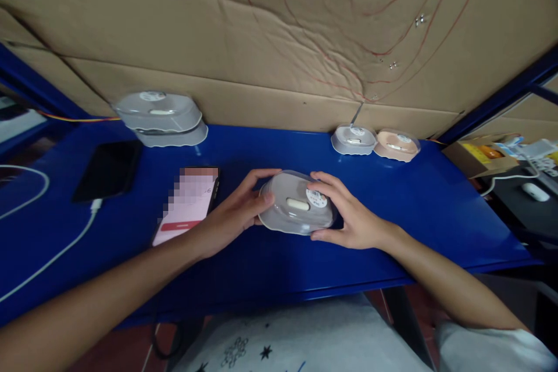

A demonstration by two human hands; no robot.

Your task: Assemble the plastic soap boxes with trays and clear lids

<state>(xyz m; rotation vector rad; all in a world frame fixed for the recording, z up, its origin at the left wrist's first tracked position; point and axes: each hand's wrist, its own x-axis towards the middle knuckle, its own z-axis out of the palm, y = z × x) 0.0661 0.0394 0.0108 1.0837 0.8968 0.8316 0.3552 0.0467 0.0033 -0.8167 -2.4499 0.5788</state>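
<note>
Between my two hands is a grey plastic box with a clear domed lid, a cream oval piece on top and a round white sticker. My left hand grips its left end, thumb on the lid and fingers behind. At the right end, my right hand holds it too, fingers over the lid beside the sticker and thumb along the near side. The box's underside is hidden, and whether it touches the blue table I cannot tell.
Two stacked grey boxes stand at the back left. Another grey box and a peach one sit at the back right, before a cardboard wall. A lit phone and a dark phone on a white cable lie left.
</note>
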